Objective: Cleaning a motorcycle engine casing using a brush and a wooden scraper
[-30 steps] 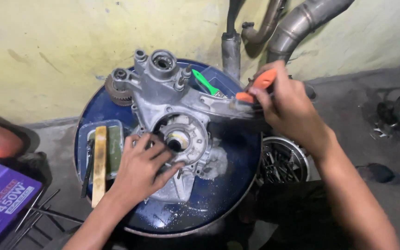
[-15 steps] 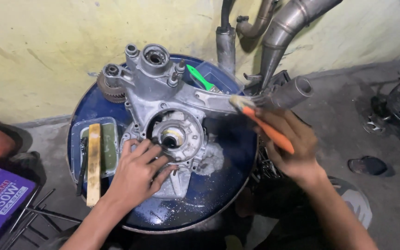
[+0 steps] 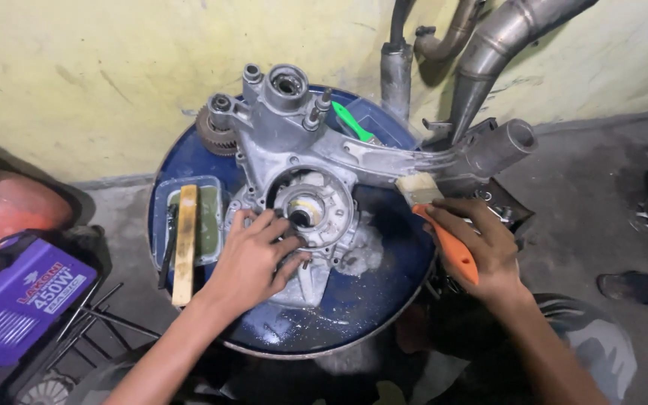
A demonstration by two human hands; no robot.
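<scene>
Lying on the blue drum (image 3: 354, 315), the engine casing (image 3: 301, 172) is steadied under the spread left hand (image 3: 253, 259), while the brush (image 3: 436, 225), clenched in the right hand (image 3: 481, 251), is kept at its arm, with grime seemingly left.

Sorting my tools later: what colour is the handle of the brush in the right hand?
Orange; the brush handle shows clearly in the head view, gripped by the right hand.

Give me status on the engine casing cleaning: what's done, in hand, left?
Done, apparently: the casing lies stripped on the blue drum, its upper part fairly clean. In hand: the right hand holds an orange-handled brush with its bristles at the casing's long arm, while the left hand steadies the casing beside the round opening. Left: pale residue shows around the lower casing and on the drum top.
</scene>
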